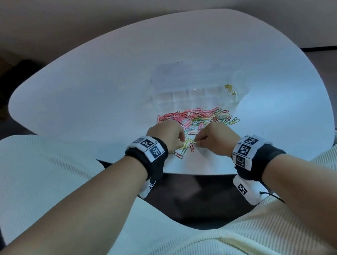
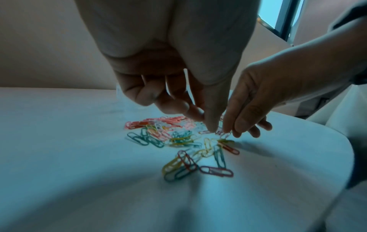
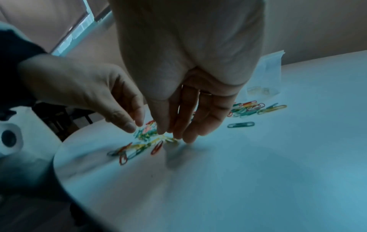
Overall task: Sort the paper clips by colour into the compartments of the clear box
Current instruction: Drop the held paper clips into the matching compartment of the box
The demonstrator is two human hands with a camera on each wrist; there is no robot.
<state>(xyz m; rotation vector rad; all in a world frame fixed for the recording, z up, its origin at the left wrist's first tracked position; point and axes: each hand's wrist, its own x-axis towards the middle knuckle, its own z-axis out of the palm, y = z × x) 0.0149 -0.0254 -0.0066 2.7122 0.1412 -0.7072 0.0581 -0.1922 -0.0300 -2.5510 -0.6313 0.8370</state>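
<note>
Both hands work the paper clips (image 1: 197, 120) heaped on the desk (image 1: 92, 99) before the clear box (image 1: 197, 94): right hand (image 1: 216, 139) pinches a pale clip, left hand (image 1: 168, 136) curled, grip unclear; best lift singly, untangled.

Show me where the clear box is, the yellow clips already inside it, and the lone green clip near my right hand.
clear box (image 1: 180, 98): head view, front wall.
yellow clips (image 1: 230, 89): head view, middle of the cluster.
green clip (image 3: 240, 124): right wrist view, its middle.
</note>
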